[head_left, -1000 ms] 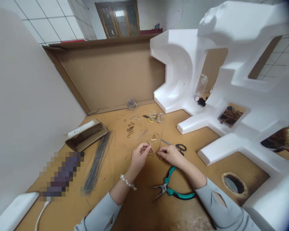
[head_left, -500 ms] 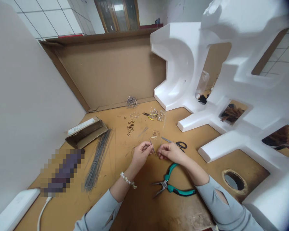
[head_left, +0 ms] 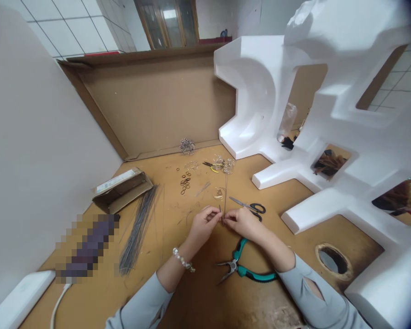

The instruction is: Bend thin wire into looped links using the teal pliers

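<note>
My left hand (head_left: 205, 221) is closed in a pinch on a short thin dark rod (head_left: 220, 209), its tip pointing up. Close beside it, my right hand (head_left: 238, 219) pinches a thin wire (head_left: 225, 194) that stands up away from me. The fingertips of both hands nearly meet, and they partly hide where wire and rod come together. Just below the right hand lie teal-handled pliers (head_left: 233, 265) with spread jaws. Black-handled scissors (head_left: 256, 208) rest beyond the right wrist. A small clear round dish (head_left: 219, 193) with tiny bits sits in front of the hands.
A bundle of grey wires (head_left: 137, 233) lies left, near an open cardboard box (head_left: 123, 188). Dark rings (head_left: 185, 183), small yellow-handled pliers (head_left: 212, 167) and coiled wire pieces (head_left: 187, 145) lie farther back. White foam packaging (head_left: 270, 178) stands right, beside a round hole (head_left: 334, 260) in the table.
The hands have come closer together, the left moving slightly right. The right hand's wire now stands more upright against the rod, and the rod shows less of its length.
</note>
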